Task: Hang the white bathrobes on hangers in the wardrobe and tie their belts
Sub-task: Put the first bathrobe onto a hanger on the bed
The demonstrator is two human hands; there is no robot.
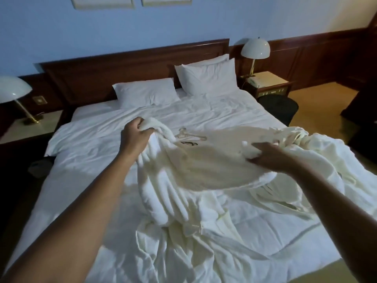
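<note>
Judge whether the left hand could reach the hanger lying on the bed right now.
Probably yes, once freed: the hanger lies uncovered close beside the left hand, but its fingers grip the bathrobe, so it must let go first.

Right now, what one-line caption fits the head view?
Left hand and right hand grip a white bathrobe spread above the bed, a hanger lying just beyond it.

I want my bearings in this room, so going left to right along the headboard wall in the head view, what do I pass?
left lamp → flat pillow → propped pillows → right lamp
</note>
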